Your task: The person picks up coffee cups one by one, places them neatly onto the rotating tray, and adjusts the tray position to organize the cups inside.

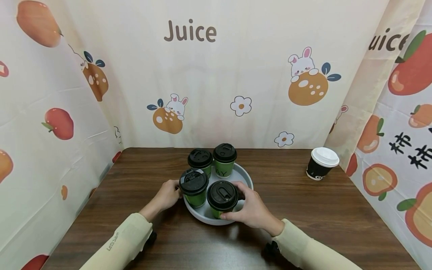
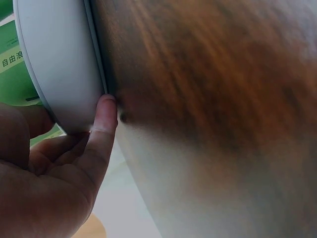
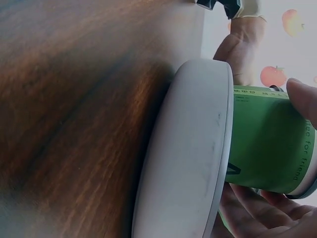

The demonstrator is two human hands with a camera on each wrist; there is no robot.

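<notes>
A round light-grey tray on the wooden table carries several green paper cups with black lids. My left hand grips the tray's left edge; in the left wrist view the thumb reaches over the rim and fingers lie against the tray's outer wall. The front-left cup stands beside that hand. With my right hand I hold the front-right cup, thumb on its near side and fingers behind. In the right wrist view this green cup is upright at the tray; its base is hidden by the rim.
Two more green cups, a back-left one and a back-right one, stand on the tray's far half. A black cup with a white lid is at the table's far right. Fruit-printed curtains enclose the table.
</notes>
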